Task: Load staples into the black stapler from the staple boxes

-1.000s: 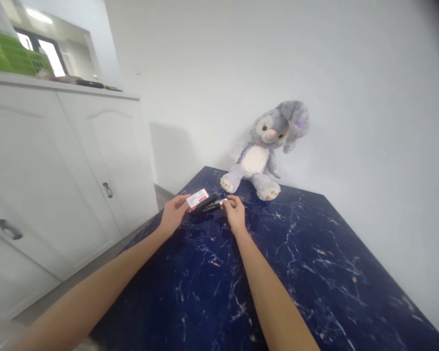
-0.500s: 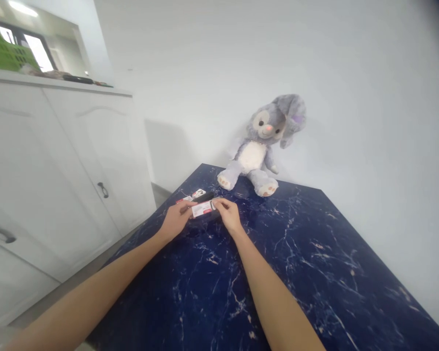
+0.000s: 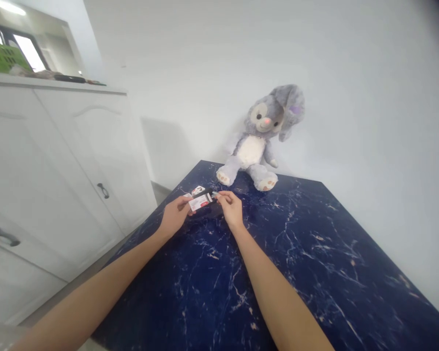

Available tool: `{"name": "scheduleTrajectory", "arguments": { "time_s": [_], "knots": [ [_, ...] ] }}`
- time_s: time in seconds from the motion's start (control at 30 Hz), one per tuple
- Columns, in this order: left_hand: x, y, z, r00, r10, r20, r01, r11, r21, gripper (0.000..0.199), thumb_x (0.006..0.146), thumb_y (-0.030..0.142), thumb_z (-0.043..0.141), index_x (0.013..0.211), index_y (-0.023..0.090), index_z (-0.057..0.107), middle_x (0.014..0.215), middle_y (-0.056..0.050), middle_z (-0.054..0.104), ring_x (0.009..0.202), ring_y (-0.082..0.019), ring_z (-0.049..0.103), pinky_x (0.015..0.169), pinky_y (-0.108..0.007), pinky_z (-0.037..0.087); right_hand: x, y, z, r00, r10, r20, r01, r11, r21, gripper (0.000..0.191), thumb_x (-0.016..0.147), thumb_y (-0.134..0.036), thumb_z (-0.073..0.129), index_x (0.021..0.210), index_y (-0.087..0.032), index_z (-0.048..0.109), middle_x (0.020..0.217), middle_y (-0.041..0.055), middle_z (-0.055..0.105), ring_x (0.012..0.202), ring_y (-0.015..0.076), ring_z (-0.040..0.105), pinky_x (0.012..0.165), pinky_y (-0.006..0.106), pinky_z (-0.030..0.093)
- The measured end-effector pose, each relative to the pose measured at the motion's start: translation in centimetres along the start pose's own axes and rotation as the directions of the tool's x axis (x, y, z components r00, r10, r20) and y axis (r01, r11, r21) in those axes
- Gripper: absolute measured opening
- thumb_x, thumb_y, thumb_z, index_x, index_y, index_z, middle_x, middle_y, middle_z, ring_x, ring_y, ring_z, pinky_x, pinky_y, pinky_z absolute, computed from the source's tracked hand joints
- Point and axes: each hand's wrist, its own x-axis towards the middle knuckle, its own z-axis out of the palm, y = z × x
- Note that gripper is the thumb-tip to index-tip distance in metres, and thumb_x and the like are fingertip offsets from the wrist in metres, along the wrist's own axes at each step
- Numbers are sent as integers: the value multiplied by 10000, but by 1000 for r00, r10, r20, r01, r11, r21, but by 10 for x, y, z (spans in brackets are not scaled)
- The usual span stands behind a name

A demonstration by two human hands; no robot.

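Observation:
My left hand (image 3: 174, 214) is closed on the left end of a small white box with red print (image 3: 199, 202), held just over the table. At the box's right end, the fingers of my right hand (image 3: 231, 209) are pinched together around a small pale piece (image 3: 214, 194), too small to tell whether it is a flap or something from inside. Right behind the box lies a black object (image 3: 206, 192), mostly hidden. Another small white and red box (image 3: 197, 189) rests on the table beyond my left hand.
The table (image 3: 285, 273) has a dark blue marbled top. A grey plush rabbit (image 3: 254, 146) sits at its back edge against the wall. White cabinets (image 3: 95, 146) with dark handles stand on the left, with a green basket (image 3: 2, 56) on top.
My right hand has drawn slightly away from the box's right end, and a pale piece now shows at its fingertips. The box is tilted a little more. The camera has shifted slightly.

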Motion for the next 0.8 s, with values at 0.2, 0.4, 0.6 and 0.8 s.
{"name": "scheduleTrajectory", "arguments": {
  "time_s": [0.2,0.4,0.6,0.8],
  "knots": [
    [0,-1,0,999,19,25,-19,1000,7,287,822,338,652,1045,168,714,730,-23,740,647,-193,695,690,-306,548,-4,-4,2,998,-9,57,15,995,-95,263,791,-463,695,793,-202,656,709,15,716,625,166,626,605,263,467],
    [-2,3,0,999,8,44,-8,1000,17,254,807,354,666,978,180,735,750,-22,741,630,-189,689,681,-307,545,1,4,0,993,37,110,-27,996,-90,305,736,-468,739,854,-198,662,643,-12,682,548,148,581,542,253,441],
    [-2,3,-1,999,18,27,-19,999,29,256,809,340,649,991,179,729,761,-33,743,640,-201,695,682,-318,553,2,10,1,982,40,185,-2,979,-203,265,757,-411,705,918,-205,746,713,0,722,608,162,618,595,263,467],
    [-3,4,0,1000,1,31,-2,999,37,242,796,347,677,958,175,732,741,-38,741,622,-200,697,661,-321,564,4,13,1,985,22,169,18,973,-232,286,795,-422,662,968,-220,766,778,10,737,649,174,632,631,283,494]
  ]
}}
